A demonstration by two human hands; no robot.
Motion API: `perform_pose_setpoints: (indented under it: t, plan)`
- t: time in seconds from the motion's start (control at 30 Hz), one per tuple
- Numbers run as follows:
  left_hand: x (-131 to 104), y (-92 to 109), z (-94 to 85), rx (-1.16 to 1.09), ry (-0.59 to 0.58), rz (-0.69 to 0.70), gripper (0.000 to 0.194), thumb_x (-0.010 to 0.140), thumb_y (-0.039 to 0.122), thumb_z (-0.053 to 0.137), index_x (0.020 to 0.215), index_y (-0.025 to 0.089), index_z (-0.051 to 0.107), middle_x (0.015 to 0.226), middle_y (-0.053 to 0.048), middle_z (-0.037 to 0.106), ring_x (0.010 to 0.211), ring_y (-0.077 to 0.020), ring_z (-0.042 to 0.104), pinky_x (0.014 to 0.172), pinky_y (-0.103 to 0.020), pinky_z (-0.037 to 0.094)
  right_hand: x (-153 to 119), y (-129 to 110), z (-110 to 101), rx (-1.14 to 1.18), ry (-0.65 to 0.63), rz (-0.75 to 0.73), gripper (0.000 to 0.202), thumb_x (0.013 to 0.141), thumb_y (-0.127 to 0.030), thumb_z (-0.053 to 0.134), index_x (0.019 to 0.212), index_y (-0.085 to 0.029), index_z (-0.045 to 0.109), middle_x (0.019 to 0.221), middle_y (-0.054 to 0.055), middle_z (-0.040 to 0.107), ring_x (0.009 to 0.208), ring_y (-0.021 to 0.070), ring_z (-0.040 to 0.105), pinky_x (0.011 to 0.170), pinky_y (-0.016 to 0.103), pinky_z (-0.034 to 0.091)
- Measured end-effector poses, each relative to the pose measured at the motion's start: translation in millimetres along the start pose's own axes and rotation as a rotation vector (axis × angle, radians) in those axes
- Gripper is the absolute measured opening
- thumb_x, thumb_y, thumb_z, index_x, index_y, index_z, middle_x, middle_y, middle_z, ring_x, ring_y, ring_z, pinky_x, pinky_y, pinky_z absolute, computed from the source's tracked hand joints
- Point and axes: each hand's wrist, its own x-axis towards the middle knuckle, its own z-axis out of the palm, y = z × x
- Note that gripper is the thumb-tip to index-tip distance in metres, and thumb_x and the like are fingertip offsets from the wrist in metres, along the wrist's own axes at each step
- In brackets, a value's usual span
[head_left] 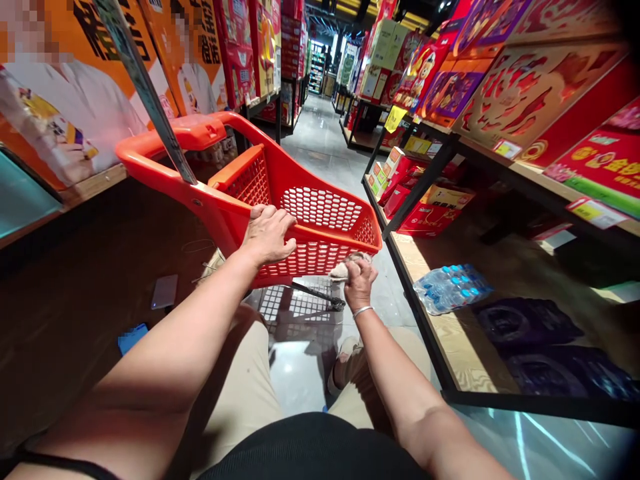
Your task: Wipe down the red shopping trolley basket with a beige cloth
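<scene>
An orange-red plastic shopping cart (320, 237) stands across the aisle, its mesh basket facing me and its handle at the upper left. My left hand (270, 233) rests over the cart's near top rim, fingers curled round the edge. Lower and to the right, my right hand (359, 277) pinches a crumpled whitish cloth (341, 271) against the outside of the mesh, close to the basket's front corner. A silver bangle circles the right wrist. No goods show inside the basket.
On the right, a shelf (465, 347) bears red gift boxes above and shrink-wrapped water bottles (453, 288) below. Large orange cartons (165, 60) line the left side. A cart wheel (337, 304) touches the tiled floor near my feet. The aisle (320, 127) runs on ahead between stacked boxes.
</scene>
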Motion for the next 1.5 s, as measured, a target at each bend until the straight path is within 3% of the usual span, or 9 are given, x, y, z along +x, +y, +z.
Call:
perform_pose_setpoints:
  t: [0.2, 0.33, 0.47, 0.6, 0.77, 0.87, 1.2, 1.37, 1.5]
  plan:
    - [-1, 0, -1.6, -0.014, -0.003, 0.003, 0.031, 0.082, 0.039, 0.057, 0.106, 0.019, 0.063, 0.104, -0.009, 0.065, 0.105, -0.0303, 0.052, 0.105, -0.048, 0.034, -11, -22, 2, 0.052, -0.131, -0.068, 0.040, 0.070, -0.003, 0.054, 0.100, -0.025, 0.068, 0.102, 0.006, 0.056, 0.099, 0.0231, 0.052, 0.089, 0.040, 0.048]
    - [-2, 0, -2.1, -0.021, 0.004, 0.001, 0.030, 0.083, 0.038, 0.056, 0.105, 0.019, 0.063, 0.105, -0.010, 0.065, 0.106, -0.0307, 0.051, 0.105, -0.048, 0.035, 37, -36, -44, 0.115, 0.067, -0.193, 0.051, 0.072, -0.015, 0.065, 0.122, -0.026, 0.062, 0.123, 0.008, 0.053, 0.116, 0.0258, 0.052, 0.102, 0.046, 0.045]
    - [-3, 1, -1.2, -0.030, 0.018, 0.005, 0.028, 0.083, 0.037, 0.056, 0.104, 0.021, 0.063, 0.104, -0.009, 0.065, 0.104, -0.0305, 0.051, 0.105, -0.049, 0.034, 73, -27, -65, 0.035, 0.210, -0.004, 0.062, 0.073, -0.019, 0.063, 0.135, -0.018, 0.051, 0.141, 0.018, 0.040, 0.134, 0.0318, 0.042, 0.113, 0.054, 0.037]
    - [-2, 1, -0.7, -0.040, 0.024, 0.009, 0.027, 0.081, 0.038, 0.057, 0.103, 0.022, 0.062, 0.103, -0.009, 0.064, 0.104, -0.0308, 0.051, 0.105, -0.050, 0.034, 82, -45, -50, -0.026, -0.032, 0.118, 0.061, 0.070, -0.012, 0.057, 0.131, -0.015, 0.054, 0.132, 0.018, 0.052, 0.128, 0.0315, 0.046, 0.112, 0.053, 0.037]
    - [-3, 3, -4.3, -0.061, 0.007, 0.007, 0.028, 0.080, 0.036, 0.058, 0.103, 0.022, 0.063, 0.103, -0.010, 0.064, 0.104, -0.0315, 0.051, 0.102, -0.050, 0.035, 91, -122, -30, 0.051, -0.261, -0.134, 0.064, 0.071, -0.006, 0.055, 0.135, -0.018, 0.057, 0.138, 0.013, 0.054, 0.123, 0.0292, 0.048, 0.108, 0.045, 0.038]
    - [-4, 3, -5.1, -0.072, -0.012, 0.015, 0.025, 0.082, 0.033, 0.056, 0.102, 0.021, 0.063, 0.102, -0.011, 0.064, 0.101, -0.0316, 0.051, 0.100, -0.050, 0.035, 94, -140, -28, 0.077, -0.350, -0.267, 0.064, 0.074, -0.007, 0.059, 0.135, -0.024, 0.059, 0.145, 0.010, 0.050, 0.124, 0.0286, 0.047, 0.106, 0.043, 0.039]
    - [-1, 0, 2.1, -0.065, 0.016, 0.012, 0.028, 0.081, 0.036, 0.057, 0.104, 0.020, 0.062, 0.104, -0.011, 0.063, 0.107, -0.0327, 0.050, 0.104, -0.050, 0.035, 71, -1, -53, -0.015, 0.047, 0.108, 0.030, 0.075, -0.017, 0.062, 0.105, -0.020, 0.064, 0.119, 0.011, 0.055, 0.121, 0.0282, 0.050, 0.108, 0.050, 0.036]
    - [-1, 1, 2.1, -0.049, 0.016, 0.020, 0.029, 0.081, 0.037, 0.058, 0.104, 0.020, 0.062, 0.104, -0.011, 0.063, 0.106, -0.0330, 0.050, 0.103, -0.051, 0.036, 32, 9, -7, 0.060, 0.245, 0.184, 0.040, 0.076, -0.021, 0.061, 0.115, -0.022, 0.054, 0.135, 0.013, 0.038, 0.130, 0.0276, 0.043, 0.109, 0.049, 0.039]
    - [-2, 1, 1.6, -0.043, 0.018, 0.012, 0.029, 0.080, 0.038, 0.059, 0.104, 0.021, 0.062, 0.104, -0.010, 0.063, 0.106, -0.0324, 0.050, 0.104, -0.051, 0.034, -14, 3, 40, 0.179, 0.233, 0.402, 0.046, 0.072, -0.020, 0.059, 0.117, -0.020, 0.048, 0.134, 0.015, 0.036, 0.127, 0.0264, 0.044, 0.107, 0.047, 0.042]
